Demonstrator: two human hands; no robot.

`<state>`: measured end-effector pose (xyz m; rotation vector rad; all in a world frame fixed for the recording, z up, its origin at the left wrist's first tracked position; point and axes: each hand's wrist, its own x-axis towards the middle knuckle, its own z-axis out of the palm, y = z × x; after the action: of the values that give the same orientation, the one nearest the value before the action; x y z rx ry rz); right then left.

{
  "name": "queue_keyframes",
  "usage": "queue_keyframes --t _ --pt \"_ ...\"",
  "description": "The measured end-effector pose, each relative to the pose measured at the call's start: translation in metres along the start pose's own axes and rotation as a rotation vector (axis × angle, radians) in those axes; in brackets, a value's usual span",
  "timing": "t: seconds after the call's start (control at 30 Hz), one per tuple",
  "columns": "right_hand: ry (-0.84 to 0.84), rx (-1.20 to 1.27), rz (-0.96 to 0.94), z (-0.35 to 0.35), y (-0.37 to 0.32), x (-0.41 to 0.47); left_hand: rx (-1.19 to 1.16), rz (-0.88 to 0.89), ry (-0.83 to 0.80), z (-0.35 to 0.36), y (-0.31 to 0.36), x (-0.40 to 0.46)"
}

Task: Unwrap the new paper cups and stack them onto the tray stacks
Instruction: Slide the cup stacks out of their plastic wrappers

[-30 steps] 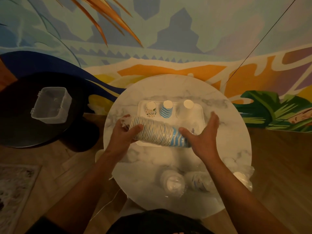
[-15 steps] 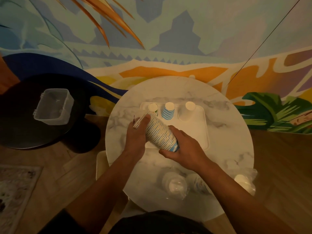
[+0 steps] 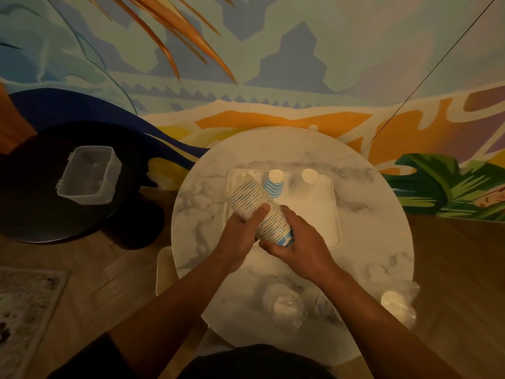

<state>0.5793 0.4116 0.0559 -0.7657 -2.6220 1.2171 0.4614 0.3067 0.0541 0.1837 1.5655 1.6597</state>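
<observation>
While the left hand (image 3: pixel 240 231) curls its fingers around the middle of the blue-striped cup stack (image 3: pixel 257 214), the right hand (image 3: pixel 293 242) wraps the near, closed end, so the stack is held tilted, its open end aimed past the fingertips toward the tray (image 3: pixel 328 214). Just beyond that end stands the matching blue-striped tray stack (image 3: pixel 274 183), probably where this sleeve will be slipped on.

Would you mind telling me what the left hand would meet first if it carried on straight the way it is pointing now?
Probably the blue-striped cup stack on the tray. The left hand grips the sleeve of striped cups and points up and to the right, towards that stack. Depth is unclear from this single view, so it might pass above it.
</observation>
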Motion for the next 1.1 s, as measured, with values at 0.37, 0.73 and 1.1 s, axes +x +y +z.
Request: queue_keyframes --t 0.37,0.73,1.1 --pt "-0.025 -0.032 -0.019 -0.005 -0.002 -0.005 -0.147 0.071 0.234 -0.014 0.029 0.018" --pt "-0.058 -0.089 0.002 0.012 -0.01 0.005 -0.272 0.076 0.198 -0.013 -0.007 0.01" --pt "-0.006 -0.016 0.017 0.02 -0.019 0.011 -0.182 -0.01 0.002 -0.006 -0.015 -0.009"
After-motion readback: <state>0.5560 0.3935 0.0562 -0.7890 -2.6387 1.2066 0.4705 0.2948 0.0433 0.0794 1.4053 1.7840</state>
